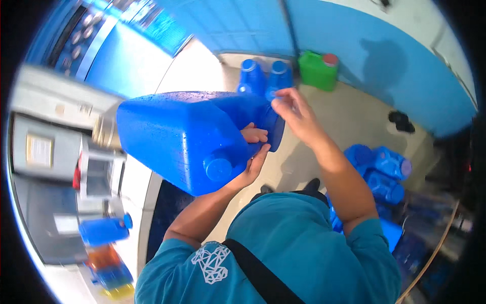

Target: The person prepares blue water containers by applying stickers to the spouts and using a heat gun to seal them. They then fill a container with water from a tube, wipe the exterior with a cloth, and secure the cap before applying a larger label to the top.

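A large blue plastic water jug [167,137] is held tilted in front of me, with water drops along its upper side. My left hand [253,157] is closed around its handle, the fingers coming through the gap. A round blue cap [218,167] sits on the near face of the jug. My right hand [298,115] is raised beside the jug's right end [273,129], with thumb and fingertips drawn together in a pinch. What lies between those fingertips, if anything, is too small to make out.
Two blue jugs [252,76] and a green jug with a red cap [319,71] stand by the blue wall. Several more blue jugs [382,175] are on the floor at my right. A white counter [139,202] runs along my left, with another blue jug [104,230] beyond.
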A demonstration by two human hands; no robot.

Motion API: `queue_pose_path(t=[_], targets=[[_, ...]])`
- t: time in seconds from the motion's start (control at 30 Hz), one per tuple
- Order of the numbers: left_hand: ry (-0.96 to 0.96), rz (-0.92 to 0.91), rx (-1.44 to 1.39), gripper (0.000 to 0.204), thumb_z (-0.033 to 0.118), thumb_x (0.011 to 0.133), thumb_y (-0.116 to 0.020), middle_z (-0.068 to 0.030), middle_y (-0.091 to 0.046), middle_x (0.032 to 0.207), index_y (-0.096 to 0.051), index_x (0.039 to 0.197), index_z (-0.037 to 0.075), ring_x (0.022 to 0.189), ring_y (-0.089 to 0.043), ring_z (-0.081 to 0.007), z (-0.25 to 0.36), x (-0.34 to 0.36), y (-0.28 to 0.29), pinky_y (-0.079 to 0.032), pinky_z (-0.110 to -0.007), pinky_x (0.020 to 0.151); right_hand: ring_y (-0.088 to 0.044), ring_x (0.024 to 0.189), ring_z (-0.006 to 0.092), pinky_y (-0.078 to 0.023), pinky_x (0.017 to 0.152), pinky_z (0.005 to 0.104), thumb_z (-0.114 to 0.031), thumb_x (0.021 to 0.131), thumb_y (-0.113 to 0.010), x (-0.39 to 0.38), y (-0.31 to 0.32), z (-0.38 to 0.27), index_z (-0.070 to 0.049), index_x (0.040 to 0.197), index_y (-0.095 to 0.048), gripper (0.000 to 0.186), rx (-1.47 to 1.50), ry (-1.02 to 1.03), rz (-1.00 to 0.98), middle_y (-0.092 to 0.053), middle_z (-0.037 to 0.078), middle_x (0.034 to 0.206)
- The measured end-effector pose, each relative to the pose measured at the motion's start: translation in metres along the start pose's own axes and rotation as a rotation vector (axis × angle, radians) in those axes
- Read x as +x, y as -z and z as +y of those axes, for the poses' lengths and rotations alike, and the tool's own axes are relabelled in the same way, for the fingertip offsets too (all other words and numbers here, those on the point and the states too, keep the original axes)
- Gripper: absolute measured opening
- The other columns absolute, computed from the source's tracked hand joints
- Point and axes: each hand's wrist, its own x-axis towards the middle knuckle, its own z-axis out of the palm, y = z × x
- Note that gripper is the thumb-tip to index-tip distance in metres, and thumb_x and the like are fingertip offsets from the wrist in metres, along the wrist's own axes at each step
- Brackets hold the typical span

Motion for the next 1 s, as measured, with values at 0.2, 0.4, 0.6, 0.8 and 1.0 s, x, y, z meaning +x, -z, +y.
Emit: queue_pose_path(t=[0.2, 0.4, 0.6, 0.8, 1.0], targets=[[0.022, 0.161, 0.162, 0.045, -0.010, 0.086, -0.070, -0.0092, -0.063, 0.106, -0.042, 0.115, 0.009, 0.110, -0.067, -0.0256, 0.004, -0.059, 0.100, -0.043, -0.051, 0.111, -0.051, 0.129, 0.0352, -0.041, 0.109, 0.0451, -0.040, 0.089, -0.079, 0.004, -0.111, -0.022, 0.000, 0.136, -0.053, 0.067, -0.265, 0.356, -0.443, -0.052, 0.024, 0.139], [-0.030, 0.269, 0.341, 0.042, -0.010, 0.085, -0.071, -0.0086, -0.065, 0.102, -0.048, 0.114, 0.009, 0.103, -0.069, -0.0241, 0.005, -0.107, 0.183, -0.047, -0.048, 0.106, -0.053, 0.128, 0.0291, -0.046, 0.108, 0.0409, -0.028, 0.088, -0.081, -0.011, -0.237, 0.003, -0.001, 0.151, -0.033, 0.083, 0.249, -0.173, -0.371, -0.052, 0.019, 0.139], [0.281, 0.177, 0.539, 0.029, 0.005, 0.089, -0.069, -0.0081, -0.068, 0.101, -0.060, 0.116, 0.010, 0.096, -0.068, -0.0251, -0.040, -0.129, 0.275, -0.052, -0.041, 0.092, -0.059, 0.122, 0.0253, -0.052, 0.098, 0.0394, -0.008, 0.099, -0.060, -0.001, -0.333, 0.047, 0.001, 0.149, -0.038, 0.056, 0.599, -0.374, -0.324, -0.058, 0.016, 0.132], [0.422, 0.087, 0.615, 0.052, 0.026, 0.096, -0.069, -0.0146, -0.060, 0.136, -0.052, 0.141, 0.009, 0.125, -0.057, -0.0274, -0.113, -0.163, 0.345, -0.045, -0.045, 0.107, -0.060, 0.115, 0.0224, -0.049, 0.097, 0.0361, -0.019, 0.098, -0.065, 0.020, -0.320, 0.125, -0.003, 0.141, -0.053, 0.047, 0.177, -0.402, -0.012, -0.064, 0.011, 0.124], [0.489, 0.308, 0.290, 0.049, 0.029, 0.099, -0.064, -0.0137, -0.059, 0.137, -0.051, 0.141, 0.008, 0.127, -0.055, -0.0283, -0.151, -0.167, 0.381, -0.044, -0.045, 0.109, -0.061, 0.117, 0.0271, -0.052, 0.096, 0.0442, -0.020, 0.099, -0.064, 0.010, -0.212, 0.245, -0.003, 0.142, -0.050, 0.049, 0.074, -0.642, 0.143, -0.059, 0.015, 0.133]])
